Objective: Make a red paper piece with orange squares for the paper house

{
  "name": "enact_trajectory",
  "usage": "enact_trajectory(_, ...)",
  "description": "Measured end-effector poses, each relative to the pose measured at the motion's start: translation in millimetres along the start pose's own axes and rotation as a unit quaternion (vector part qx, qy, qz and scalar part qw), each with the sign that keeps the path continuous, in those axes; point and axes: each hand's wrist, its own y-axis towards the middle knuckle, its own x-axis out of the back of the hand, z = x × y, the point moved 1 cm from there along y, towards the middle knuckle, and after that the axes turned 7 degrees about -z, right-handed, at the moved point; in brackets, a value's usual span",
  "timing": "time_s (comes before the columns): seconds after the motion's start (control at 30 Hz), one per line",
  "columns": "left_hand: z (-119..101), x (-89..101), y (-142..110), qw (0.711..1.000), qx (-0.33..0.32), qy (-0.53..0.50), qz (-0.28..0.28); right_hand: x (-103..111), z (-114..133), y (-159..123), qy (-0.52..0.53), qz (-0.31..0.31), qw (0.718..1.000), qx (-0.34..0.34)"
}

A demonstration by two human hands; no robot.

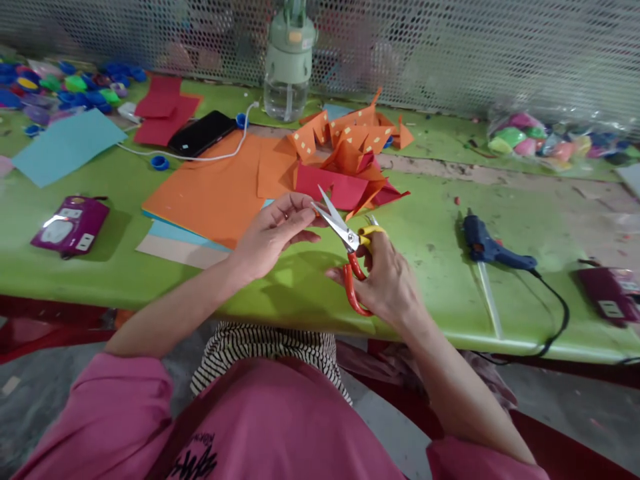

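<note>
My right hand grips scissors with red and yellow handles, blades parted and pointing up-left. My left hand hovers over the green table, fingertips pinched together right at the blades; whatever they hold is too small to make out. Just behind the hands lie large orange paper sheets and a heap of folded orange and red paper pieces.
A blue glue gun with black cord lies to the right, a maroon box beyond it. On the left are a purple packet, a blue sheet, red paper, a phone and bottle caps. A green-lidded bottle stands at the back.
</note>
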Motion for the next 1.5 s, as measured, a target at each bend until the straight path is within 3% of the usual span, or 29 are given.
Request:
enact_trajectory(0.23,3,0.7,1,0.999,-0.047,0.026,0.001,-1,4,-5,-0.072,-0.014,0.996,0.060)
enact_trajectory(0.77,7,0.0,3,0.993,-0.078,0.081,-0.044,-5,10,-6,-0.085,-0.038,0.994,0.063)
enact_trajectory(1.5,9,0.1,2,0.993,-0.079,0.076,-0.040,-5,9,-9,-0.088,-0.066,0.992,0.065)
